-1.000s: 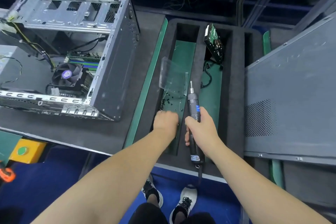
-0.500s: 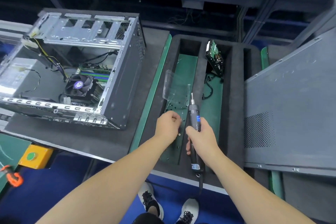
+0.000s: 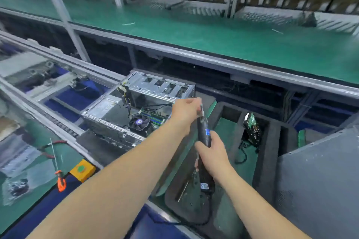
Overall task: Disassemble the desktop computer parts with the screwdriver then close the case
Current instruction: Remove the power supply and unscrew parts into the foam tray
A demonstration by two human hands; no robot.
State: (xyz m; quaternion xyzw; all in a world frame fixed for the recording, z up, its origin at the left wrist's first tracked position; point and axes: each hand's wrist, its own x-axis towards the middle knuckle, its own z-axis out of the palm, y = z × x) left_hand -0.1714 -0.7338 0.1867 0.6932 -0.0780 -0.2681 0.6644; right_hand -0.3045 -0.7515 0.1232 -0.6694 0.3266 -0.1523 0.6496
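Note:
My right hand (image 3: 212, 154) grips the black electric screwdriver (image 3: 204, 132) by its body, bit pointing up and away. My left hand (image 3: 185, 111) is raised at the bit, its fingertips pinched at the tip; a screw there is too small and blurred to tell. The open computer case (image 3: 139, 106) lies on its side to the left, showing a fan, motherboard and cables. A dark foam tray (image 3: 266, 161) with green-floored slots lies below my hands; a hard drive (image 3: 252, 128) stands in one slot. The grey side panel (image 3: 320, 180) lies at the right.
A yellow box with a green button (image 3: 82, 170) and an orange-handled tool (image 3: 61, 182) sit at the lower left. A conveyor rail runs along the left. A long green bench (image 3: 213, 31) with metal frame posts spans the back.
Both hands rose from the tray slot toward the case. My left hand left the screws in the slot and now pinches at the screwdriver's bit. The camera tilted up.

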